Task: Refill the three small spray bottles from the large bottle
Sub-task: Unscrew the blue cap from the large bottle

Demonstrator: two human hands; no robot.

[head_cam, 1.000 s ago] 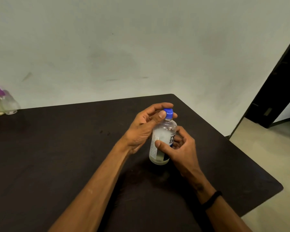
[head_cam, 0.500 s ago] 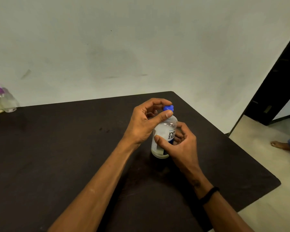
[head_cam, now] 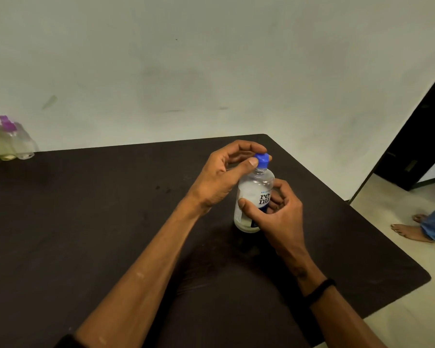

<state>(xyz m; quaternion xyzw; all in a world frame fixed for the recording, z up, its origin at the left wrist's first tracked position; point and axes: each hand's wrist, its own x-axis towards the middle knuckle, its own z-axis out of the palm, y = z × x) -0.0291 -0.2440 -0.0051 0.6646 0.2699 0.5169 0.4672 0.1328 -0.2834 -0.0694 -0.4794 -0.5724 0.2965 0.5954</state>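
The large clear bottle (head_cam: 253, 194) with a white and dark label stands upright on the dark table (head_cam: 86, 222), right of centre. My right hand (head_cam: 278, 214) wraps around its lower body. My left hand (head_cam: 226, 177) pinches the blue cap (head_cam: 262, 160) between thumb and fingers. The small spray bottles (head_cam: 9, 141), clear with purple tops, stand clustered at the far left edge of the table against the wall; part of the cluster is cut off by the frame.
A pale wall runs behind the table. The table's right edge drops to a light floor (head_cam: 399, 310). A dark doorway (head_cam: 422, 136) is at the right, and another person's bare feet (head_cam: 412, 229) stand on the floor there.
My left thumb and fingers have shifted round the blue cap. The bottle stays upright in my right hand. A person's feet have come into view at the right.
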